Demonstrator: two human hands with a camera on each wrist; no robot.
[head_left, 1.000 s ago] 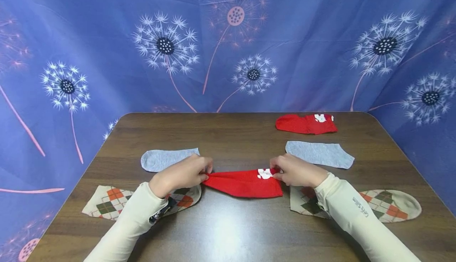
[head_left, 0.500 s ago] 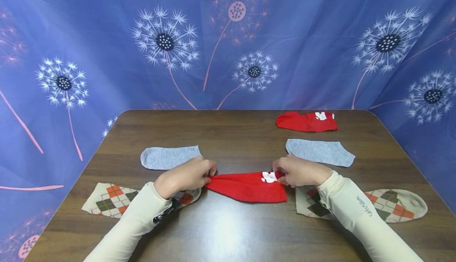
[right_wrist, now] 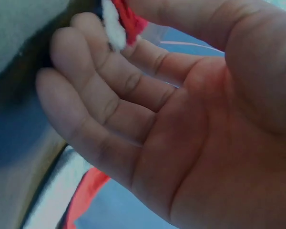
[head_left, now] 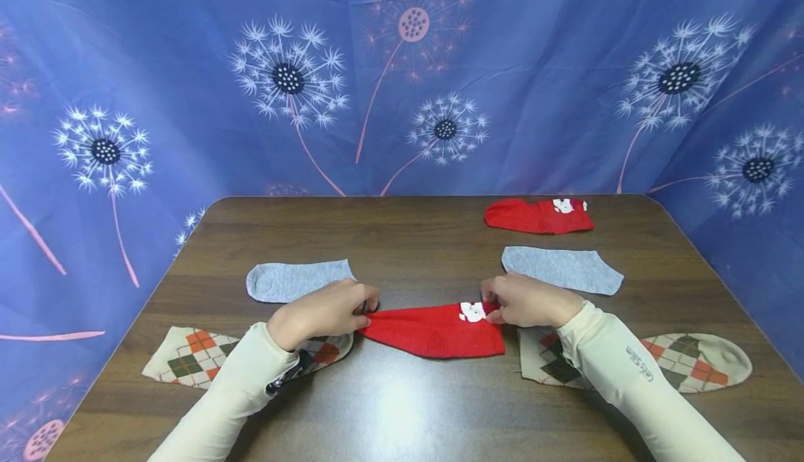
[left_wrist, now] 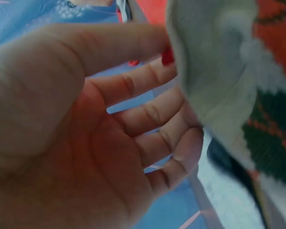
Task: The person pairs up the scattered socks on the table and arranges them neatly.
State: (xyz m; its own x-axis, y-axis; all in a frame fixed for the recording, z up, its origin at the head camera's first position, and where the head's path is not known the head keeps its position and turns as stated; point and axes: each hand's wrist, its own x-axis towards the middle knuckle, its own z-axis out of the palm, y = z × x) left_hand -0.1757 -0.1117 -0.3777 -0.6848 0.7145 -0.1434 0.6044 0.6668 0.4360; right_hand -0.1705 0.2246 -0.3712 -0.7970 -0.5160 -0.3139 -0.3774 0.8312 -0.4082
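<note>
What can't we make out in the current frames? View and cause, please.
- Left argyle sock: middle hidden by the left sleeve, head view.
- Right argyle sock: middle hidden by the right sleeve, head view.
- Held sock: mostly cut off by the top edge, right wrist view.
- Left hand: thumb and index tips hidden by argyle cloth, left wrist view.
- Dark wrist item: too small to identify, head view.
</note>
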